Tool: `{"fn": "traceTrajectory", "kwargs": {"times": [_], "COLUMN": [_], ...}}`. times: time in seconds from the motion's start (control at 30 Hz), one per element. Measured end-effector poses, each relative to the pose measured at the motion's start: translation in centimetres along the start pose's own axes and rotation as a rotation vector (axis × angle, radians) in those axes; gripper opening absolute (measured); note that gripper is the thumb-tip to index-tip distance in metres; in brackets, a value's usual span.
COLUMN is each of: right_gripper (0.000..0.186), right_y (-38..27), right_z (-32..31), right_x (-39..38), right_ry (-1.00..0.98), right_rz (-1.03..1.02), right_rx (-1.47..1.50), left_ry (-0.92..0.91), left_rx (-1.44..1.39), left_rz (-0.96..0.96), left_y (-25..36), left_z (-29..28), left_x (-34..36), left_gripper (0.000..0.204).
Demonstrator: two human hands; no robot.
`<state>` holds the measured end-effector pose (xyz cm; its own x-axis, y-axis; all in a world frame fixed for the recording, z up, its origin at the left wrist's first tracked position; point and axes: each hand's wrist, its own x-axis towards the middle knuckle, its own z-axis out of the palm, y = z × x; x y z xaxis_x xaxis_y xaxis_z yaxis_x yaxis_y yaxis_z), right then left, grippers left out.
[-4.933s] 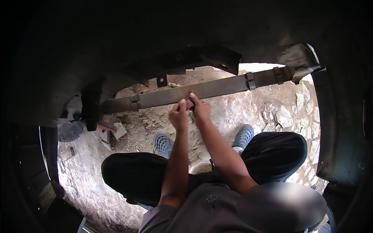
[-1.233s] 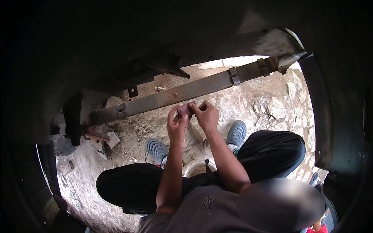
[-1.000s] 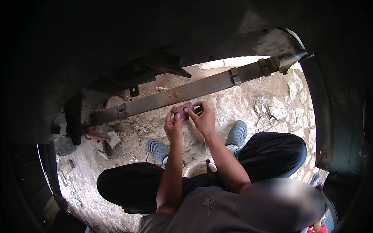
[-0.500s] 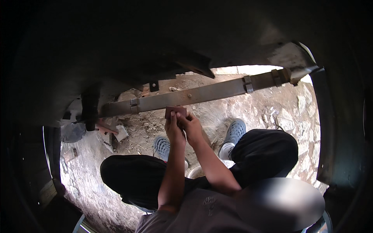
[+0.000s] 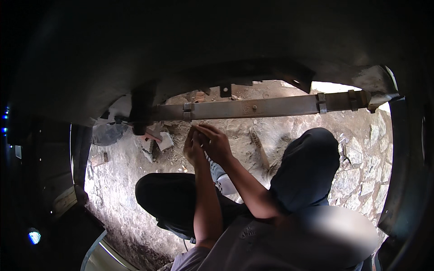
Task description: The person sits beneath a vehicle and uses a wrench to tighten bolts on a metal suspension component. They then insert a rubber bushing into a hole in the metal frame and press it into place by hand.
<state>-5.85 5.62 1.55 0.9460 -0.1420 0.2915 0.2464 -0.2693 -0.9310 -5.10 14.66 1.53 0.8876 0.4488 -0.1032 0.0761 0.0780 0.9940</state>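
Note:
My left hand [image 5: 194,147] and my right hand [image 5: 216,143] are pressed together, just below a long, flat metal leaf spring [image 5: 280,106] with band clamps around it. The right fingers reach across to the left fingertips, and both hands are closed around a small reddish-brown sheet. That sheet showed plainly half a second ago; now the fingers hide it almost wholly. A small gap separates my fingertips from the spring's lower edge.
A dark curved body panel [image 5: 181,49] arches overhead. Broken stone pieces [image 5: 165,141] lie on the dirt floor at left, near a clear plastic bag [image 5: 108,134]. A narrow wooden strip [image 5: 259,147] lies right of my hands. My knees [image 5: 307,167] flank my arms.
The view has shifted, so the spring looks more level and lies farther right. My hands have folded together, covering the sheet. My right knee now hides the right shoe.

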Motion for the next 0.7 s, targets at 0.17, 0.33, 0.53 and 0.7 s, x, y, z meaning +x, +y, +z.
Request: {"fn": "traceTrajectory", "kwargs": {"times": [0.17, 0.33, 0.53, 0.7], "right_gripper": [0.046, 0.031, 0.039, 0.054], "right_y": [-0.8, -1.0, -3.0, -0.1], "right_z": [1.8, 2.3, 4.7, 9.3], "right_x": [-0.2, 2.7, 8.9, 6.7], "right_ry": [-0.23, -0.036, -0.214, -0.449], "right_rz": [0.056, -0.037, -0.196, -0.432], "right_rx": [-0.069, -0.205, -0.598, -1.02], "left_ry": [-0.066, -0.223, -0.316, -0.638], "left_rx": [0.275, 0.486, 0.874, 1.096], "left_rz": [-0.226, 0.012, 0.104, 0.363], "left_y": [1.1, 3.4, 7.8, 11.1], "left_z": [-4.8, -5.7, -9.3, -10.0], "left_x": [3.1, 5.7, 12.2, 12.9], "left_gripper": [0.04, 0.04, 0.038, 0.038]}}
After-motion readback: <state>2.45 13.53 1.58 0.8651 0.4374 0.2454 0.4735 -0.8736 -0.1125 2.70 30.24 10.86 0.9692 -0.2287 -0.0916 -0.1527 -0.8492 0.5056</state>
